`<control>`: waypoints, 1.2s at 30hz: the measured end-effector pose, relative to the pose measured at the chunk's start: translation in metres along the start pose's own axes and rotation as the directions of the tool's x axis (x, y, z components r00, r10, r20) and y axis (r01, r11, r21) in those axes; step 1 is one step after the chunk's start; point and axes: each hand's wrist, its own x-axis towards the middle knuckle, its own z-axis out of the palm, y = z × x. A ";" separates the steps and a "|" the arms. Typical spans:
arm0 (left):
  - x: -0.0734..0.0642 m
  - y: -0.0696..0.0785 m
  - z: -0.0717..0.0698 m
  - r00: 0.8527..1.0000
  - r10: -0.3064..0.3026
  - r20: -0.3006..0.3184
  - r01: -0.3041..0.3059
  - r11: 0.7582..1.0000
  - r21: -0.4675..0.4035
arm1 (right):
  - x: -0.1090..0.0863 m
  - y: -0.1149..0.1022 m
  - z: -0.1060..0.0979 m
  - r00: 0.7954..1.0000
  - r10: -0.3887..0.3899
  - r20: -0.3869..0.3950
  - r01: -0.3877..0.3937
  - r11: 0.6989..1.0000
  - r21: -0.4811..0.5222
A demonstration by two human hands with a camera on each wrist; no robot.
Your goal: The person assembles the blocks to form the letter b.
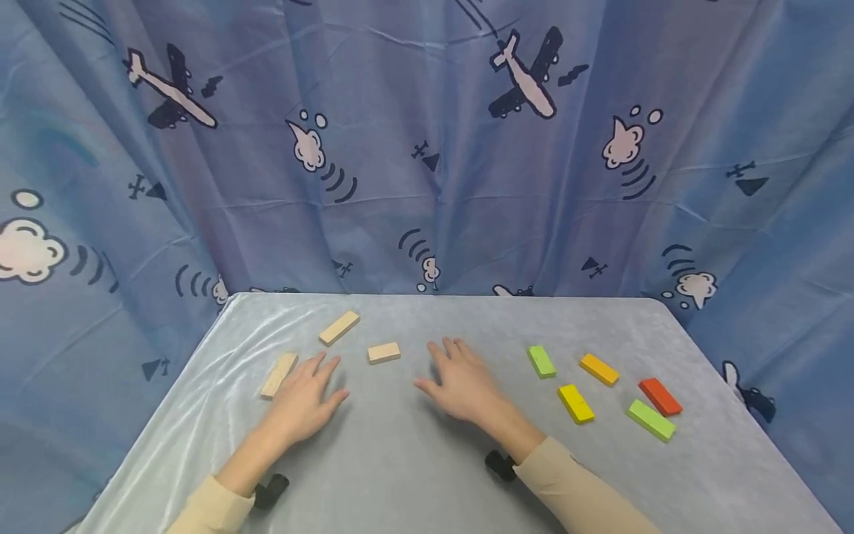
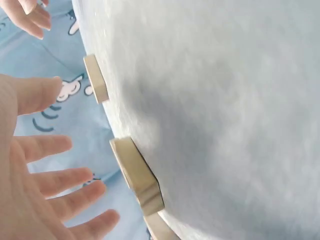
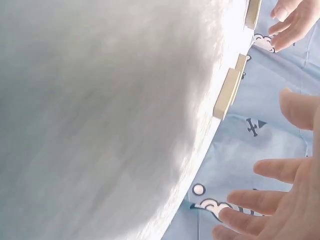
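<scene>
My left hand (image 1: pixel 302 400) hovers over the left part of the table with fingers spread, holding nothing. In the head view its fingers overlap the near edge of a plain wooden block (image 1: pixel 279 375). Two more plain wooden blocks lie beyond, one slanted (image 1: pixel 339 328) toward the back and one near the middle (image 1: pixel 383 353). To the right of that middle block is my right hand (image 1: pixel 462 382), palm down, its fingers straight and apart, with nothing in it. The left wrist view shows the left hand's spread fingers (image 2: pixel 65 180) beside the wooden blocks (image 2: pixel 137 175).
On the right side lie several painted blocks: a small green one (image 1: pixel 542 361), an orange one (image 1: pixel 599 369), a yellow one (image 1: pixel 576 404), a red one (image 1: pixel 660 397) and a longer green one (image 1: pixel 651 420). A grey cloth covers the table (image 1: pixel 414 475); a blue patterned curtain (image 1: pixel 373 89) hangs behind.
</scene>
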 end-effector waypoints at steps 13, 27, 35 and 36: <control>-0.002 -0.017 -0.005 0.991 -0.124 0.050 0.126 0.991 -0.047 | 0.033 -0.022 0.017 0.996 -0.077 0.037 0.071 0.988 0.140; -0.001 -0.024 -0.005 0.983 -0.144 0.117 0.162 0.973 -0.165 | 0.067 -0.038 0.022 0.993 -0.065 0.096 0.045 0.980 0.196; -0.001 -0.033 -0.004 0.982 -0.123 0.145 0.147 0.975 -0.167 | 0.083 -0.045 0.025 0.992 -0.047 0.116 0.021 0.976 0.218; -0.001 -0.034 -0.004 0.982 -0.120 0.147 0.144 0.975 -0.168 | 0.085 -0.046 0.026 0.992 -0.046 0.119 0.019 0.975 0.221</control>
